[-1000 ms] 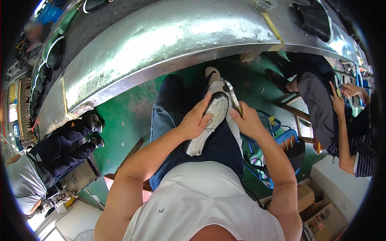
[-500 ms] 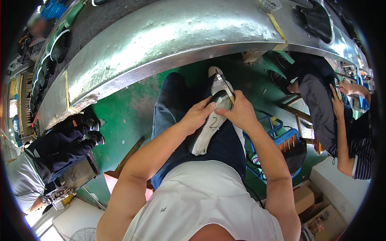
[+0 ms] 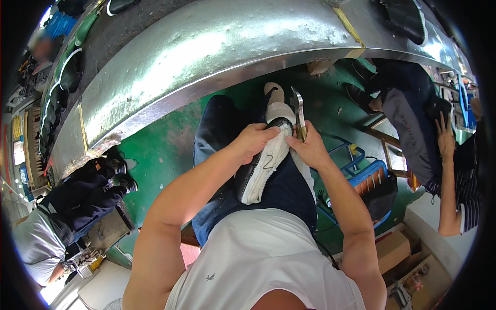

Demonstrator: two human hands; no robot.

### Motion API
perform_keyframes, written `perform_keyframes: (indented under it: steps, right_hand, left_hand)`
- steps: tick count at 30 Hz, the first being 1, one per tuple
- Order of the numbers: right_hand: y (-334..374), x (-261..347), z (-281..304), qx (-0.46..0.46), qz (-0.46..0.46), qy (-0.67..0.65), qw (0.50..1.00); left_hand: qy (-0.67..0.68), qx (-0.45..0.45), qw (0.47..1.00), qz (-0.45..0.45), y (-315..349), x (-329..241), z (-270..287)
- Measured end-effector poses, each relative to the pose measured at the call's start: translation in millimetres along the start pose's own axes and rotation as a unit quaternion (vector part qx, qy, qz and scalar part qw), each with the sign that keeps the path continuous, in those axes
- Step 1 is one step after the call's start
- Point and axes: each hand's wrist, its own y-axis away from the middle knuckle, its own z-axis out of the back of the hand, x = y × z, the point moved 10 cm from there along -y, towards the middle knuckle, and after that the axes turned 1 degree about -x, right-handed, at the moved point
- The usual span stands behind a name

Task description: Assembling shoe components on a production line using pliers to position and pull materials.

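in the head view, a black shoe (image 3: 267, 164) lies sole up on the person's dark trousers (image 3: 219, 126), its whitish underside bearing a dark handwritten mark. the left hand (image 3: 252, 144) grips the shoe's left edge near its far end, thumb pressed on the sole, fingers wrapped around the upper. the right hand (image 3: 311, 148) is closed around the handle of a metal tool (image 3: 298, 106) along the shoe's right edge, thumb resting at the sole's rim; the tool's head stands past the shoe's far end, and i cannot tell how its jaws are set. beyond the shoe runs a metal-faced bench (image 3: 206, 57). right of the shoe, a blue-framed seat (image 3: 381, 166) stands on the green floor (image 3: 160, 150); farther right is a co-worker's hand (image 3: 445, 140). well left of the shoe is a person in a grey shirt (image 3: 39, 237).
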Motion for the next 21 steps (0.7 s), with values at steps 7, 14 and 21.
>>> perform_keyframes:
  steps: [7,14,21]
  right_hand:
    - [-2.7,7.0,4.9,-0.014,0.002,0.031,0.999]
    - [15.6,-23.2,7.8,0.016,-0.001,-0.059,0.998]
    - [45.2,18.8,10.3,-0.045,0.103,0.141,0.984]
  left_hand:
    - [-0.2,-0.091,0.974,-0.055,-0.2,-19.4,2.7]
    - [-0.147,0.066,0.962,-0.221,46.5,16.9,7.4]
    - [-0.035,-0.008,0.949,-0.314,78.9,7.4,45.9]
